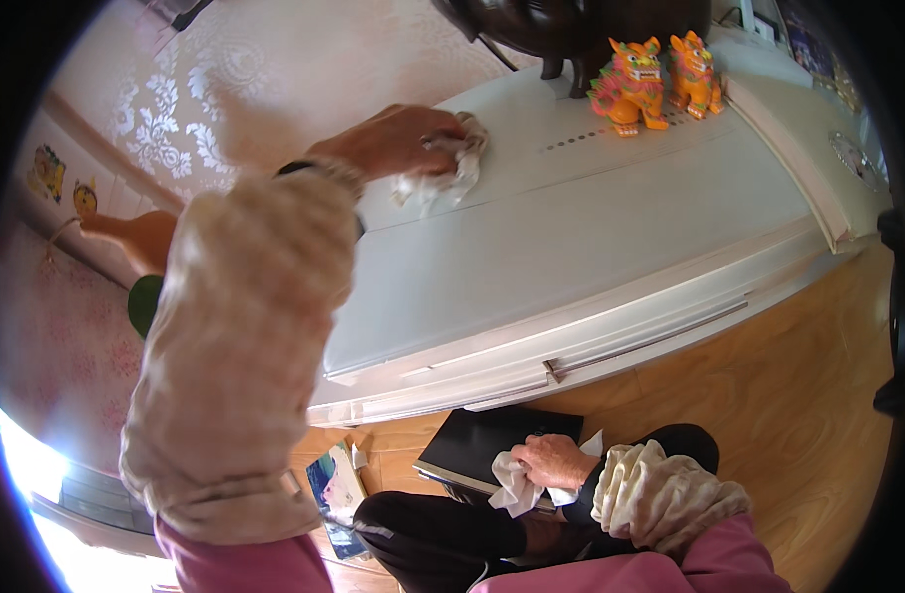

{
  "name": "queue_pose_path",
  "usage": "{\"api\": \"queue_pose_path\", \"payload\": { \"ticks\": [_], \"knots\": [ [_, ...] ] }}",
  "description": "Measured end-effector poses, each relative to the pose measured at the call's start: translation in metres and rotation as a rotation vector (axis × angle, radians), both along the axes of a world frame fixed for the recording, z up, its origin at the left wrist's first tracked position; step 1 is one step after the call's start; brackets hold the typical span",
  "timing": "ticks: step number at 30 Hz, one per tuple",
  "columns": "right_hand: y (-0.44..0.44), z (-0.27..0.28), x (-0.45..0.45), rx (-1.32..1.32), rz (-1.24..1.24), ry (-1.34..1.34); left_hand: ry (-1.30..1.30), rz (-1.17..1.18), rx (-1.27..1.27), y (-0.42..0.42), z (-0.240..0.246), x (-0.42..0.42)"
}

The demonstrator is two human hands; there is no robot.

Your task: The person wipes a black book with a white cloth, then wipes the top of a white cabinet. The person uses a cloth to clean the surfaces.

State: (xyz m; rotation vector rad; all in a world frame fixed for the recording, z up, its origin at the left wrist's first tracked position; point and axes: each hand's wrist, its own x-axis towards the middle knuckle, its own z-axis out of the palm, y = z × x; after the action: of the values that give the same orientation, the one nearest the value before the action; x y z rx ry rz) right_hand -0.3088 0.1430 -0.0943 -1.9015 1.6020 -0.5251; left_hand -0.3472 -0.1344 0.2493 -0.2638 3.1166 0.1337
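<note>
My left hand (401,141) reaches across to the back of a white cabinet top (571,215) and presses a white cloth (471,167) on its surface near the wall. Beige sleeve covers are on both my arms. Low over my lap, my right hand (552,458) grips a crumpled white tissue or cloth (513,482), beside a black box or book (489,441) on the floor. Two orange lion figurines, one larger (634,89) and one smaller (695,78), stand at the back right of the cabinet top.
A dark footed vessel (571,30) stands behind the figurines. A cream padded piece (808,156) lies at the right end. A picture-covered book or box (338,497) is on the wooden floor (786,333). At the left is an orange-brown gourd-like object (137,237).
</note>
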Motion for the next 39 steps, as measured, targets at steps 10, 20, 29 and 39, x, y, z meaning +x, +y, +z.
{"api": "queue_pose_path", "payload": {
  "ticks": [10,20,29,39],
  "knots": [
    [0.003,-0.002,-0.007,0.038,-0.018,-0.048,-0.062,-0.042,-0.096,0.024,-0.006,0.043],
    [0.006,-0.001,-0.001,-0.054,-0.015,0.026,0.372,0.625,0.268,0.094,-0.043,0.186],
    [0.004,0.000,0.002,-0.076,-0.020,0.033,0.169,0.185,-0.249,0.024,-0.055,0.186],
    [0.000,0.007,-0.006,0.046,-0.036,-0.020,0.419,0.771,0.513,-0.030,-0.069,0.140]
  ]
}}
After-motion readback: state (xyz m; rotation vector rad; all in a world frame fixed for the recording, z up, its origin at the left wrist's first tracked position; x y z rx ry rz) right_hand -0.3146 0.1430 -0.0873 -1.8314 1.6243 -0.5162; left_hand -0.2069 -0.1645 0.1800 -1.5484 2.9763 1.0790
